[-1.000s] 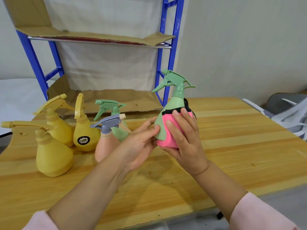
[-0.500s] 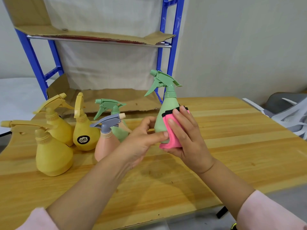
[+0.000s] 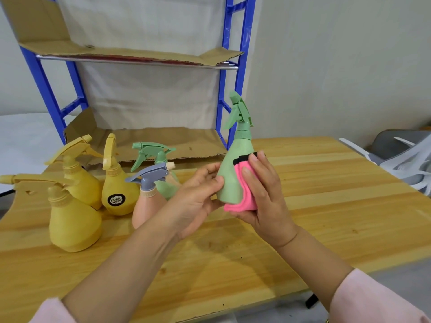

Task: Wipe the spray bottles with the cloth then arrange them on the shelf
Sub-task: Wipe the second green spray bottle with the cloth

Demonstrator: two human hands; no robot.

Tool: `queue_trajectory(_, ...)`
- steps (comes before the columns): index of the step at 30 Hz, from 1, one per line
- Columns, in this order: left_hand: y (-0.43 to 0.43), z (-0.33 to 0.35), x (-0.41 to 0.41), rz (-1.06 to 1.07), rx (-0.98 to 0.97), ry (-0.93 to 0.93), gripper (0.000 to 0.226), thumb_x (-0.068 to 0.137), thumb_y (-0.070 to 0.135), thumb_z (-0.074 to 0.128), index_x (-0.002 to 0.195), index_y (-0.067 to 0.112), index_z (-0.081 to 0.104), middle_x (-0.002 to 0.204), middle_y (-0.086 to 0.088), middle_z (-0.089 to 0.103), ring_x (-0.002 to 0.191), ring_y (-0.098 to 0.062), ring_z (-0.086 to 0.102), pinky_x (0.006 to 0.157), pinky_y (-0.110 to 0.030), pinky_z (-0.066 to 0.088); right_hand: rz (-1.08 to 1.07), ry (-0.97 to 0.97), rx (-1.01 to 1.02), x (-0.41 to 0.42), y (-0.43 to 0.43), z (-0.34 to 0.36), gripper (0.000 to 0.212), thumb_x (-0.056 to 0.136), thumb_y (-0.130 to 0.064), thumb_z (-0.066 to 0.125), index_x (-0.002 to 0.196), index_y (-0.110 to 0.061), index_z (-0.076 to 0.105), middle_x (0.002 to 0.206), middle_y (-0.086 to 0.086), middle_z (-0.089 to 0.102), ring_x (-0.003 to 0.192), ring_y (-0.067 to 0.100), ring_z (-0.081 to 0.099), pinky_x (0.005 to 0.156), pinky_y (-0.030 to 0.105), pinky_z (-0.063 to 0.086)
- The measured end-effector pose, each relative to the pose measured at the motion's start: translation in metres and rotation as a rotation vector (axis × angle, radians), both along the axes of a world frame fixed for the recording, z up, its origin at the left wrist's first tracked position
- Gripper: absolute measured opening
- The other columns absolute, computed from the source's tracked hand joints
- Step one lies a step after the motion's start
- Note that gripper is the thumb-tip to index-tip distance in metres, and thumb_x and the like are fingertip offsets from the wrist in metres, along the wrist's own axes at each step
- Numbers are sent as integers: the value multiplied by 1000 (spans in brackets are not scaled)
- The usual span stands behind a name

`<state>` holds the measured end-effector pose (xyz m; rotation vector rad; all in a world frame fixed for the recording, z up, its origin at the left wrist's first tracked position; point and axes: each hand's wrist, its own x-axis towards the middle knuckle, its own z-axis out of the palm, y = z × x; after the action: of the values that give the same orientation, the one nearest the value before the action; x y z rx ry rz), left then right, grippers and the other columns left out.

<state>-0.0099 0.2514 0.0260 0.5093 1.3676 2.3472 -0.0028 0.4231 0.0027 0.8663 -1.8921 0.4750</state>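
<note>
A green spray bottle (image 3: 231, 173) is held above the wooden table, its nozzle pointing up and away. My left hand (image 3: 198, 194) grips its lower left side with fingertips. My right hand (image 3: 263, 197) presses a pink cloth with a black edge (image 3: 242, 194) against the bottle's right side and base. On the table at the left stand three yellow spray bottles (image 3: 72, 220), a pink bottle with a grey trigger (image 3: 147, 206) and a second green bottle (image 3: 161, 180).
A blue metal shelf (image 3: 224, 101) lined with cardboard (image 3: 163, 145) stands at the back of the wooden table (image 3: 303, 206); both its levels hold no bottles. White and grey chairs (image 3: 401, 159) sit at the right edge.
The green bottle has been turned in my hands, so its nozzle now points up and away instead of left. The cloth has slid around to the bottle's right side.
</note>
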Motion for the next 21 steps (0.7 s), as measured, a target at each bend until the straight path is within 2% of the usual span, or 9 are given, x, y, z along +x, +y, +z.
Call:
queue_trajectory(2, 0, -1, -1, 5, -48, 57, 54, 79, 17, 64, 131, 11, 49, 127, -10, 59, 105, -18, 62, 91, -39, 50, -47, 17, 54, 1, 0, -1, 67, 86, -41, 59, 138, -9, 31, 143, 15, 33, 143, 31, 21, 112, 57, 28)
queue_trajectory(5, 0, -2, -1, 50, -146, 156, 72, 66, 29, 82, 131, 19, 52, 127, -10, 61, 108, -21, 61, 90, -36, 52, -76, 14, 111, 1, -1, -2, 66, 84, -38, 64, 136, -6, 37, 143, 14, 34, 143, 31, 23, 110, 59, 28)
queue_trajectory(8, -1, -1, -2, 102, -225, 214, 82, 56, 43, 86, 130, 27, 54, 133, -7, 55, 118, -23, 53, 94, -36, 49, -73, 29, 96, 2, -1, -3, 64, 85, -38, 65, 134, -7, 38, 142, 14, 34, 144, 28, 21, 111, 58, 29)
queue_trajectory(10, -3, 0, -2, 48, -187, 189, 74, 66, 38, 81, 133, 24, 51, 135, -6, 54, 122, -24, 52, 98, -40, 46, -68, 61, 86, 3, 0, -5, 67, 84, -39, 65, 137, -10, 35, 146, 9, 31, 145, 25, 19, 112, 56, 29)
queue_trajectory(12, -3, 3, -1, -21, -110, 124, 52, 84, 25, 59, 134, 21, 48, 135, -5, 55, 123, -24, 51, 101, -43, 41, -43, 98, 83, 2, 1, -7, 67, 85, -42, 63, 137, -13, 32, 155, 0, 21, 146, 24, 18, 112, 56, 28)
queue_trajectory(13, -3, 4, 0, -55, -75, 84, 48, 87, 21, 48, 135, 21, 46, 136, -4, 55, 125, -24, 50, 104, -44, 38, -30, 106, 74, 2, 1, -8, 66, 86, -43, 62, 136, -14, 32, 157, -3, 16, 146, 24, 18, 113, 54, 27)
queue_trajectory(17, -5, 0, 0, -165, 14, -15, 47, 96, 11, 29, 141, 23, 39, 139, -3, 52, 131, -29, 44, 110, -54, 30, 21, 64, 8, 1, 1, -10, 62, 89, -48, 55, 135, -13, 32, 155, 1, 21, 145, 25, 19, 114, 53, 27)
queue_trajectory(19, -5, -2, 0, -155, 8, -16, 45, 98, 10, 32, 140, 23, 40, 139, -6, 52, 131, -35, 43, 105, -58, 31, 42, 41, -13, 0, 1, -9, 62, 89, -49, 53, 137, -15, 32, 152, 4, 25, 144, 27, 20, 113, 54, 27)
queue_trajectory(21, -4, -4, 1, -126, 13, -18, 46, 93, 15, 45, 139, 22, 42, 138, -9, 52, 124, -34, 48, 99, -55, 39, 74, 22, -56, -2, 2, -9, 68, 88, -49, 54, 144, -20, 28, 155, 0, 21, 144, 31, 21, 114, 52, 26)
